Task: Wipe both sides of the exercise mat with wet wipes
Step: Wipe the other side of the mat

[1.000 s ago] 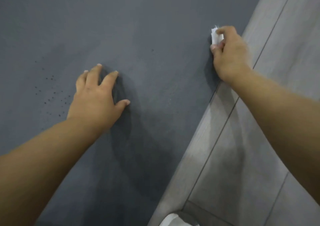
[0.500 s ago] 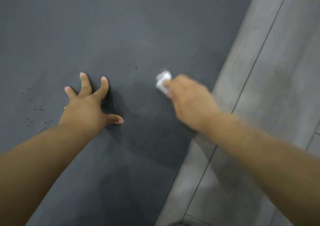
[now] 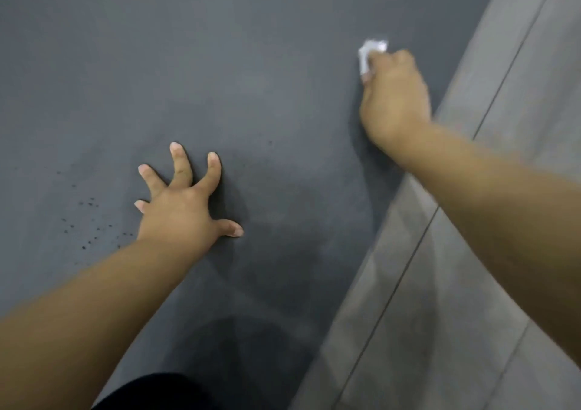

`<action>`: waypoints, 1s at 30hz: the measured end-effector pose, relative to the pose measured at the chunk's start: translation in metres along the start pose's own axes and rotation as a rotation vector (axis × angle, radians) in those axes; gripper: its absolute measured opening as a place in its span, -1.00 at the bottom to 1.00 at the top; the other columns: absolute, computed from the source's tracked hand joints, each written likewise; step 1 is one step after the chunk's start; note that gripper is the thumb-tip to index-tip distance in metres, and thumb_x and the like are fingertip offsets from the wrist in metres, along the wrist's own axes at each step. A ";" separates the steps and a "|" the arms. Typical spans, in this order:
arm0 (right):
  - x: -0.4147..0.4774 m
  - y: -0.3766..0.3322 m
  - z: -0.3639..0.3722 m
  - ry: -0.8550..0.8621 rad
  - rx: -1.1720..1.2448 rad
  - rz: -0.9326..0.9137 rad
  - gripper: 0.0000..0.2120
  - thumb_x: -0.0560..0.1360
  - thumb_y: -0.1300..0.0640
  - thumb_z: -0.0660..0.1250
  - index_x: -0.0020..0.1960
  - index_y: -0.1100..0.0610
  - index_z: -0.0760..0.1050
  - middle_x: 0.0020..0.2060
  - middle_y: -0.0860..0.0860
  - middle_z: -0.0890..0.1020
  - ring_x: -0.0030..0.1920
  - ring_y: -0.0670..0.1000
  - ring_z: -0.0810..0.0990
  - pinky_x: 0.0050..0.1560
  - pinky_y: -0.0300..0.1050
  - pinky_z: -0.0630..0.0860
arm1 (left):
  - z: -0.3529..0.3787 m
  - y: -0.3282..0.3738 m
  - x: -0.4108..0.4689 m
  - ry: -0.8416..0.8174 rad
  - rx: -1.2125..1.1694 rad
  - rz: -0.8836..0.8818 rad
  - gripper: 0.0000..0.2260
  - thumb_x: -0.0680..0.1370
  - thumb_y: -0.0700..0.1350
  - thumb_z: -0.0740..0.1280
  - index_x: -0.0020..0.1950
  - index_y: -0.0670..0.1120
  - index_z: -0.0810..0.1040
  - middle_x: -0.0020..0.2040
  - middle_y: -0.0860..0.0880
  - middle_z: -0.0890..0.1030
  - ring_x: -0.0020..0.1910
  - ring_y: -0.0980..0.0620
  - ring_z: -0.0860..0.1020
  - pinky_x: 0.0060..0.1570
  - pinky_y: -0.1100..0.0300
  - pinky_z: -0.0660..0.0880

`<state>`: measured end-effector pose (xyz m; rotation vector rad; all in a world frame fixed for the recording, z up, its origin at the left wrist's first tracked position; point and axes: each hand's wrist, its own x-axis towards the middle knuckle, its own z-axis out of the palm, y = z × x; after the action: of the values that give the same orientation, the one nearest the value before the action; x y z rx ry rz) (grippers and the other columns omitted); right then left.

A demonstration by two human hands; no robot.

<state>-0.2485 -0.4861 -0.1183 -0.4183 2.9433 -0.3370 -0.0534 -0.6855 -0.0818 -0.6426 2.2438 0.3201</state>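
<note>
The dark grey exercise mat (image 3: 220, 63) lies flat and fills most of the view. My left hand (image 3: 185, 202) rests on it near the middle, fingers spread and fingertips pressing down. My right hand (image 3: 393, 101) sits close to the mat's right edge and grips a crumpled white wet wipe (image 3: 369, 54), which pokes out beyond the fingers against the mat. This hand is motion-blurred. A patch of small dark specks (image 3: 91, 221) marks the mat to the left of my left hand.
Grey floor tiles (image 3: 503, 158) with thin dark joints run along the mat's right edge. A dark piece of clothing (image 3: 157, 392) shows at the bottom edge.
My right hand swept the wipe from the mat's right edge toward the middle, then back out up and right. My left hand spread its fingers and stayed in place.
</note>
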 end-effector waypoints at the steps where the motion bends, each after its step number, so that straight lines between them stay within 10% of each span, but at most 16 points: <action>1: -0.019 -0.019 0.007 0.021 0.022 -0.160 -0.58 0.52 0.30 0.11 0.37 0.22 0.35 0.06 0.31 0.46 -0.05 0.32 0.51 -0.05 0.08 0.45 | -0.001 0.001 0.001 -0.006 0.000 0.003 -0.06 0.36 0.24 0.42 0.50 0.22 -0.18 0.48 0.02 -0.38 0.44 -0.33 -0.28 0.34 -0.35 0.10; 6: -0.120 -0.064 0.010 -0.453 0.073 -0.871 -0.52 0.55 0.06 -0.12 0.26 0.20 0.43 -0.11 0.15 0.48 -0.15 0.19 0.53 -0.25 -0.06 0.35 | -0.004 0.001 0.000 -0.036 0.026 0.027 -0.05 0.38 0.26 0.39 0.50 0.18 -0.23 0.47 -0.04 -0.40 0.43 -0.40 -0.26 0.32 -0.36 0.13; 16: 0.005 -0.012 -0.019 -0.033 -0.027 0.304 -0.65 0.54 0.27 0.08 0.31 0.26 0.36 0.15 0.28 0.39 0.03 0.28 0.46 0.01 -0.02 0.32 | -0.013 -0.004 0.000 -0.089 0.115 0.118 -0.07 0.41 0.35 0.29 0.49 0.15 -0.30 0.47 -0.11 -0.41 0.42 -0.46 -0.19 0.28 -0.28 0.27; 20: -0.070 -0.080 0.017 -0.078 0.074 -0.297 -0.51 0.45 0.21 0.05 0.36 0.23 0.38 -0.06 0.27 0.49 -0.22 0.28 0.53 -0.26 0.02 0.50 | -0.028 -0.023 -0.003 -0.068 -0.013 0.138 -0.16 0.42 0.27 0.35 0.51 0.18 -0.11 0.52 0.09 -0.27 0.51 -0.22 -0.07 0.22 -0.13 0.40; 24: -0.108 -0.126 0.017 -0.471 0.046 -0.879 -0.64 0.62 0.09 -0.01 0.25 0.17 0.46 -0.09 0.17 0.54 -0.14 0.21 0.55 -0.21 -0.06 0.37 | -0.040 -0.071 0.001 0.107 0.011 0.051 -0.09 0.38 0.22 0.42 0.54 0.11 -0.08 0.54 0.10 -0.22 0.52 -0.11 -0.11 0.38 -0.10 0.19; 27: -0.055 -0.109 0.006 -0.374 0.014 -0.597 -0.71 0.63 0.07 0.08 0.29 0.09 0.41 0.09 0.16 0.51 0.11 0.19 0.50 0.04 -0.08 0.37 | -0.043 -0.092 0.018 -0.008 -0.023 -0.020 0.02 0.34 0.25 0.44 0.53 0.10 -0.22 0.49 0.07 -0.40 0.47 -0.25 -0.31 0.40 -0.27 0.04; 30: 0.022 -0.065 -0.005 -0.049 -0.097 -0.094 -0.57 0.52 0.35 0.11 0.38 0.24 0.30 0.05 0.31 0.43 -0.06 0.27 0.49 -0.07 -0.06 0.45 | -0.038 -0.092 0.026 -0.033 -0.022 0.001 0.04 0.35 0.25 0.43 0.52 0.07 -0.26 0.47 0.02 -0.44 0.44 -0.34 -0.30 0.34 -0.35 0.07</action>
<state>-0.2532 -0.5520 -0.1008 -0.5702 2.9062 -0.1928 -0.0420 -0.7878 -0.0784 -0.6432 2.2122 0.3533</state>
